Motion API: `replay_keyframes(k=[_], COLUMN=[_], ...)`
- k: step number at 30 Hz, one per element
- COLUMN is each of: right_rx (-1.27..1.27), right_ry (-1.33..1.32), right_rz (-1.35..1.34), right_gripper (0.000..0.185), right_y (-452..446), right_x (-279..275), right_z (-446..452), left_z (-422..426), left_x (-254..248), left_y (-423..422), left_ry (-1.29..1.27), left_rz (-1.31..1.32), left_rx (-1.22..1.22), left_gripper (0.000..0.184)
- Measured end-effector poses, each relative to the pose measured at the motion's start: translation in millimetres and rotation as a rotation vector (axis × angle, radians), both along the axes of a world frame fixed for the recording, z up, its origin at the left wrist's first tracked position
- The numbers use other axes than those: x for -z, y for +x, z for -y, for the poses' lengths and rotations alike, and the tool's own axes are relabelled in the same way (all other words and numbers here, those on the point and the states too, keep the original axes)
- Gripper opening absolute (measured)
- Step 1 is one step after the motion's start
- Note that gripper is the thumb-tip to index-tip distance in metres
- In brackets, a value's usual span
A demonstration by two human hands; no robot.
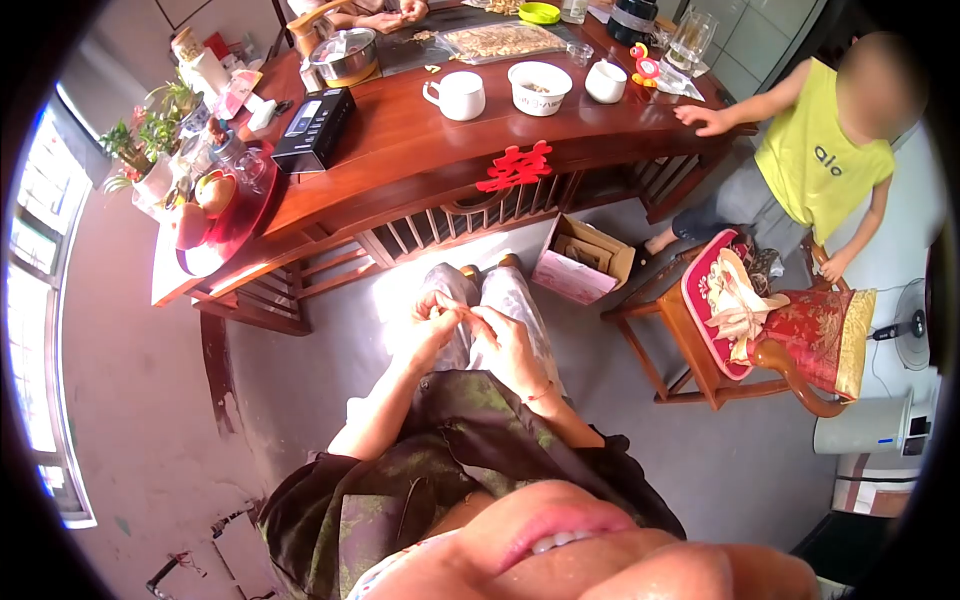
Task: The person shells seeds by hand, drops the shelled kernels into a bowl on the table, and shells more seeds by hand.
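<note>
Hands: the left hand (432,320) and right hand (504,345) are together, bent fingertips meeting; I cannot tell whether they are clamped on anything, since any piece there is too small to make out.
Lap: both hands sit above the patterned trousers (530,305), apart from the table's near edge.
Floor: grey floor (330,370) opens left of the legs toward the wall (150,340), and on the right between the legs and the chair (668,320).
Box: an open cardboard box (570,280) stands just right of the feet, near the table's base, narrowing the room there.
Chair: a cloth (738,305) lies on its seat, and a red cushion (808,330) leans at its back.
Table edge: the wooden table (400,160) curves across in front, a red paper cutout (515,166) hanging at its front.
Tabletop: a mug (460,97), bowl (540,100) and cup (606,83) line the near side, with a flat bag (502,42) behind.
Left end: a red tray (240,222) reaches close to the edge; a black box (313,130) sits beside it.
Right end: a person in a yellow shirt (812,160) has one hand at the table's edge.
Far side: another person's hands (390,20) are over the table.
</note>
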State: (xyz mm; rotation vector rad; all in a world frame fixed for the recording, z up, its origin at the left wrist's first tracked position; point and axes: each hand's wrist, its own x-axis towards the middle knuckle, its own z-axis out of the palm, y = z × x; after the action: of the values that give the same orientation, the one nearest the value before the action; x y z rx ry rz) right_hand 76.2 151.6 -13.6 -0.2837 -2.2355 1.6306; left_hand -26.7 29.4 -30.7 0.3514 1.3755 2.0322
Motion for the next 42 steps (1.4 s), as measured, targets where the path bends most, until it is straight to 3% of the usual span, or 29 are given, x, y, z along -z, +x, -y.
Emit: replay_keyframes(k=[3, 8, 14, 20, 24, 27, 34, 36, 42], right_rx=[0.139, 0.163, 0.095, 0.069, 0.062, 0.088, 0.021, 0.042, 0.049], right_ry=[0.111, 0.015, -0.353, -0.506, -0.481, -0.216, -0.177, -0.063, -0.102], right_rz=[-0.205, -0.161, 0.003, 0.042, 0.041, 0.023, -0.023, -0.072, -0.003], right_gripper=[0.013, 0.012, 0.016, 0.016, 0.017, 0.018, 0.018, 0.017, 0.015], right_y=[-4.8, -5.4, -5.6, -2.5, -2.4, -1.5, -2.8, -3.0, -2.9], right_x=[6.2, 4.2, 19.0, 7.3, 8.9, -4.7, 0.4, -4.9, -10.4], right_z=[10.5, 10.2, 2.9, 1.5, 0.1, -0.1, -3.7, -3.2, -1.9], left_z=[-1.2, -2.7, -2.9, 1.6, 3.3, 4.1, 10.1, 9.5, 5.9], left_x=[-2.4, -1.1, -10.3, -12.7, -12.0, -14.0, -4.0, -2.5, -4.5], left_y=[2.7, 6.5, 6.9, 0.8, 0.7, 1.3, -6.2, -4.8, -2.1], left_ry=[-0.004, 0.031, -0.008, -0.014, 0.002, -0.012, 0.035, 0.029, 0.007], left_rz=[0.076, 0.144, 0.09, 0.138, 0.165, 0.17, 0.123, 0.1, 0.059], left_rx=[-0.031, -0.034, -0.031, 0.07, 0.099, 0.091, 0.121, 0.105, 0.056], left_gripper=[0.004, 0.007, 0.004, 0.011, 0.011, 0.012, 0.01, 0.01, 0.011])
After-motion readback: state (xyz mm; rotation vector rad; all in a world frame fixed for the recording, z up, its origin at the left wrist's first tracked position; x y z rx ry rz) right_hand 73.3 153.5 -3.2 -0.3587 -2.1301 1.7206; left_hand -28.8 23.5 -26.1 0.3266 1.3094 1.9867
